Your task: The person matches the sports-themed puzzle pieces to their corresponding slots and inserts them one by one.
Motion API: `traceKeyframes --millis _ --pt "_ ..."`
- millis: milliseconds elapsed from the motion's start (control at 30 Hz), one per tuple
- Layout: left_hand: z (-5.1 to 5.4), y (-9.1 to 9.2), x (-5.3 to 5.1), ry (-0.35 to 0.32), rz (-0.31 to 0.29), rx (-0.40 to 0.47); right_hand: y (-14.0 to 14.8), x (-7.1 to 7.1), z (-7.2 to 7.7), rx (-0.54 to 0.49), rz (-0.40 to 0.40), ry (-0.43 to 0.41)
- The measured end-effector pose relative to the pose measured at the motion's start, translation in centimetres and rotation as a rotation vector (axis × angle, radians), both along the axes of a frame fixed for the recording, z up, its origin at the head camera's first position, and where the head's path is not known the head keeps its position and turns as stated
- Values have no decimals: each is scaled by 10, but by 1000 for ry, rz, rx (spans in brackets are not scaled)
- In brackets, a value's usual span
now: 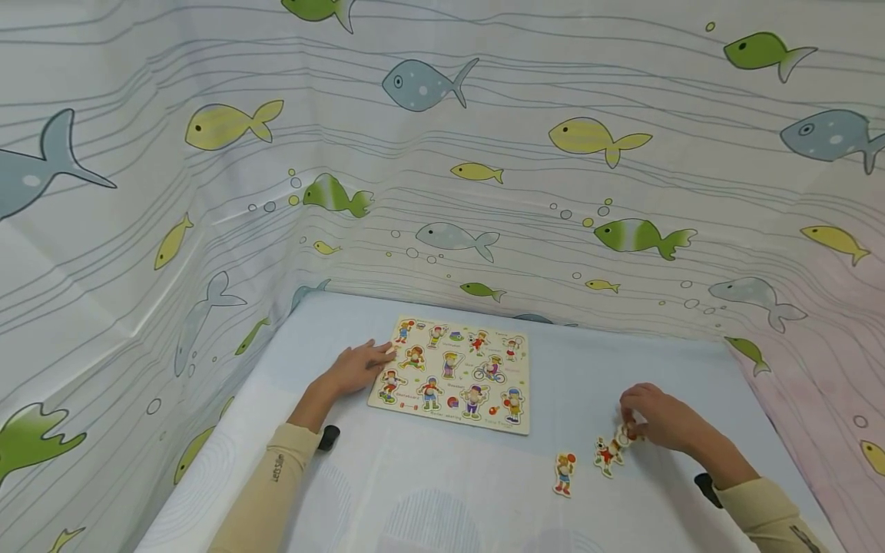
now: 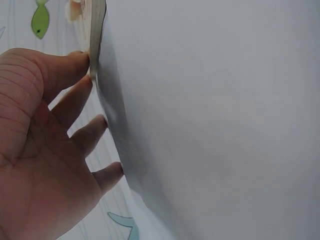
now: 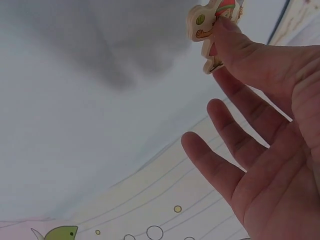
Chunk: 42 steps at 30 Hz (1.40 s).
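Observation:
A wooden puzzle board (image 1: 452, 376) with several cartoon sports figures lies flat on the table. My left hand (image 1: 358, 367) is at its left edge; in the left wrist view the thumb (image 2: 67, 70) touches the board's side, with the other fingers extended. Over to the right, my right hand (image 1: 657, 418) pinches a small wooden puzzle piece (image 3: 204, 31), a figure in a red and green cap with a ball, between thumb and forefinger. Close by lie a puzzle piece in a red shirt (image 1: 608, 456) and another with an orange ball (image 1: 564, 474).
A pale blue and white cloth (image 1: 387, 468) covers the table. Fish-printed curtains (image 1: 442, 207) stand around its back and sides. A dark wrist strap piece shows by each sleeve (image 1: 266, 484).

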<state>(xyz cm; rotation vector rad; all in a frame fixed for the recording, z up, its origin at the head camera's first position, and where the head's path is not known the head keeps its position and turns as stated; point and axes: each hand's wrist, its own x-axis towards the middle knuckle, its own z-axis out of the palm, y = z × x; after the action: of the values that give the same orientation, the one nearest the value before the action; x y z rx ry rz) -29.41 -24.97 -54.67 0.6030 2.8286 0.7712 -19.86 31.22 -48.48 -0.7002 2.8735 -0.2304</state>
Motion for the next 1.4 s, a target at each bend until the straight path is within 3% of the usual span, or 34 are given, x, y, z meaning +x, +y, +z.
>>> traceKeyframes --millis 233,533,767,1033,1400 --pt "-1 1 -1 1 -7 -5 -4 -2 2 -6 1 -10" --pt "-1 1 0 -4 5 9 -6 -6 5 -45 64 68" --pt "0 0 -1 1 -1 3 -15 -11 11 -72 48 51" --pt "3 -1 -1 15 -3 -3 -36 -22 16 -119 41 60" --pt "-3 -1 -1 4 -3 -10 -59 -38 14 -155 33 70"
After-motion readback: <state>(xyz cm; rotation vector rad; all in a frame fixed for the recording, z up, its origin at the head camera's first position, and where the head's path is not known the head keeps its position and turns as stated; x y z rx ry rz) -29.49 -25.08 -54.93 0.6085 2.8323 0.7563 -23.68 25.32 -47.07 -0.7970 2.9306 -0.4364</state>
